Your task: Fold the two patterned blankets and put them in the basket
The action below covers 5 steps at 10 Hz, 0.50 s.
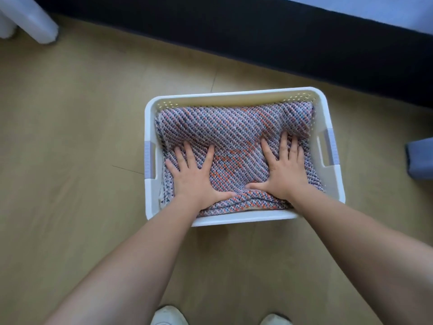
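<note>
Both arms reach straight down and forward. The left hand (192,175) and right hand (284,169) lie flat, fingers spread, no grip closed, pressing the folded patterned blanket (234,130) that fills the white basket (243,221) on the floor (70,137).

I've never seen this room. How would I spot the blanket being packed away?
On the tan floor, find the white basket. The blanket fills it, pressed under the flat left hand and right hand. It alone is knitted in diagonal orange, blue and white stripes.
</note>
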Each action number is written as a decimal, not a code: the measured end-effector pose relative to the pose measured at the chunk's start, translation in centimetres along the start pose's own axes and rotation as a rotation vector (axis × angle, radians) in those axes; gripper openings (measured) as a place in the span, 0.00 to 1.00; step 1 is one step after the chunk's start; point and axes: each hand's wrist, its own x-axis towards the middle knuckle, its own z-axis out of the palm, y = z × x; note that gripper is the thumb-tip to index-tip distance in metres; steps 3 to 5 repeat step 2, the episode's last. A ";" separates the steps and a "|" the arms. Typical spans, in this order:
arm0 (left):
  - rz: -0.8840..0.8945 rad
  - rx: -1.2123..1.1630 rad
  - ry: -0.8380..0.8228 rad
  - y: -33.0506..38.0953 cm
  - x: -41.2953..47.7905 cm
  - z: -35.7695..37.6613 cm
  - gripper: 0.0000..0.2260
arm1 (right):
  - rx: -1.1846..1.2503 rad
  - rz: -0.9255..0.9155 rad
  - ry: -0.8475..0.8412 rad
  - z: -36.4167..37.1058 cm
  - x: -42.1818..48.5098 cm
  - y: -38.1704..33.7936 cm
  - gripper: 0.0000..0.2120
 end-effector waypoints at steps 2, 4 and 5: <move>0.018 -0.058 -0.131 -0.1 -2.6 -4.4 0.54 | -0.034 0.023 -0.054 -3.9 -2.7 -1.5 0.56; 0.018 -0.058 -0.131 -0.1 -2.6 -4.4 0.54 | -0.034 0.023 -0.054 -3.9 -2.7 -1.5 0.56; 0.018 -0.058 -0.131 -0.1 -2.6 -4.4 0.54 | -0.034 0.023 -0.054 -3.9 -2.7 -1.5 0.56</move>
